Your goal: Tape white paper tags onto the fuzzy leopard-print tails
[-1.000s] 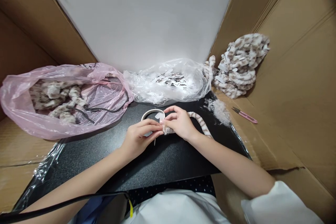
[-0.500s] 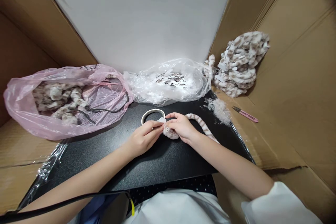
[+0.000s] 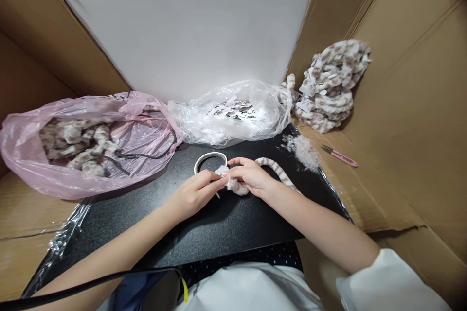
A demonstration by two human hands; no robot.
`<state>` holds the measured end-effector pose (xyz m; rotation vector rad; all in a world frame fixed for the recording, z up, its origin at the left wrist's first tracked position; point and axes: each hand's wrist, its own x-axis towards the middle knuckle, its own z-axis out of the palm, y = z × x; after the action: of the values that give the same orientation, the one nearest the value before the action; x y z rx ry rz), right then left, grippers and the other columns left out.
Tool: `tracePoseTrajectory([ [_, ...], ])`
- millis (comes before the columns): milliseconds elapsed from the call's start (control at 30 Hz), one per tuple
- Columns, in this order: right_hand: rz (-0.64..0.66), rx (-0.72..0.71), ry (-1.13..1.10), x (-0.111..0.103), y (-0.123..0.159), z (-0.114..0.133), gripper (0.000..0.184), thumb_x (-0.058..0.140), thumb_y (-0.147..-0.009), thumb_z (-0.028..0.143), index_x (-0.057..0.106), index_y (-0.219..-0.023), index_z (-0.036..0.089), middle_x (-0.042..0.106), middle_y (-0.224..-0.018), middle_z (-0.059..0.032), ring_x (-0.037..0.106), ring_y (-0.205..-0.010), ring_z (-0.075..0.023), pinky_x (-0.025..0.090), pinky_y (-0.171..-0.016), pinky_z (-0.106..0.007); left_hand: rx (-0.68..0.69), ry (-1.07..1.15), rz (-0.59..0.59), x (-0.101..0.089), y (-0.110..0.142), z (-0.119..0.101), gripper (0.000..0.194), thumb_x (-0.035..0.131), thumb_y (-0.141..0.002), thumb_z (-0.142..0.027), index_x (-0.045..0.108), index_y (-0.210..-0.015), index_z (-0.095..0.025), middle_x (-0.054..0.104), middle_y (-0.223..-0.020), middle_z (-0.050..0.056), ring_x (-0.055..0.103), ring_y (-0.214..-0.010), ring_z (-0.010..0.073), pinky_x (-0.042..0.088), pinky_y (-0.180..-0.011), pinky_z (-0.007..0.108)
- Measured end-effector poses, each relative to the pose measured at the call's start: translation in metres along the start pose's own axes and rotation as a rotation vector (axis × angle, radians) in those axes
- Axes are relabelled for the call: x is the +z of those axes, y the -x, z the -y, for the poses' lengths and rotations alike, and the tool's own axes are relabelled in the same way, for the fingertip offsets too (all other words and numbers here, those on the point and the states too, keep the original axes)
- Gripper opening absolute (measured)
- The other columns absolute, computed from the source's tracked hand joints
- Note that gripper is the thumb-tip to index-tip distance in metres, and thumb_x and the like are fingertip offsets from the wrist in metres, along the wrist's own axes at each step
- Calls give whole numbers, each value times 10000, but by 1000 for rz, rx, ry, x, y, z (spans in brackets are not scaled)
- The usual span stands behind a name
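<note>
The left hand (image 3: 195, 193) has its grip closed, thumb and fingers pinched on a small, flat white translucent tab (image 3: 221, 169) right at the fluffy end of a cream-and-brown striped plush strip (image 3: 239, 187). The right hand (image 3: 253, 177) meets it there, its grip closed on the strip; how firmly each grip presses cannot be told. The strip lies over the black speckled bench (image 3: 164, 223), partly hidden by the right hand, with a striped length curving out beyond the wrist.

Just beyond the left fingers lies a thin white ring (image 3: 210, 154). Farther back on the left, an open pink plastic bag (image 3: 146, 172) holds striped plush pieces and dark cords; beside it, a clear plastic bag (image 3: 204, 129) holds flat white pieces. To the right are loose white fluff (image 3: 303, 153), pink-handled snips (image 3: 343, 157) on brown cardboard (image 3: 368, 199), and a heap of striped plush (image 3: 333, 90).
</note>
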<state>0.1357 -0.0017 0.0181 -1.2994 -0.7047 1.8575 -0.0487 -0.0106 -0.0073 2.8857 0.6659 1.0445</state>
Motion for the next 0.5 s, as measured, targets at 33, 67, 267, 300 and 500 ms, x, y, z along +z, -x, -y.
tracePoseTrajectory([
  [33,6,9,1,0,0,0,336,682,-573,5,548,-840,158,590,-486,45,482,-405,-68,375,-430,-171,7,1,0,0,0,1,273,511,-919,-109,597,-1166,-188,660,-899,66,630,-779,139,515,-692,223],
  [67,8,13,1,0,-1,0,341,689,-573,5,547,-842,158,589,-488,43,481,-407,-67,367,-427,-167,10,6,-3,1,1,1,269,512,-917,-103,594,-1161,-181,657,-898,70,627,-780,142,514,-689,227],
  [267,25,2,33,-3,-7,-3,307,687,-592,18,559,-833,159,600,-516,34,505,-444,-72,372,-440,-165,-62,49,-1,2,2,0,243,516,-926,-145,577,-1159,-171,637,-827,51,616,-729,136,514,-672,227],
  [300,25,-7,37,-4,-7,-4,304,688,-592,22,561,-832,158,600,-516,36,502,-445,-71,374,-442,-166,-83,71,1,1,2,0,214,523,-923,-146,586,-1127,-165,638,-823,51,619,-729,136,515,-673,227],
  [500,27,-79,9,-5,-8,-7,421,812,-491,108,554,-819,156,626,-530,36,522,-467,-74,390,-460,-181,-223,250,-15,-1,-5,-4,92,563,-895,-113,625,-942,-163,664,-877,47,646,-799,124,522,-727,204],
])
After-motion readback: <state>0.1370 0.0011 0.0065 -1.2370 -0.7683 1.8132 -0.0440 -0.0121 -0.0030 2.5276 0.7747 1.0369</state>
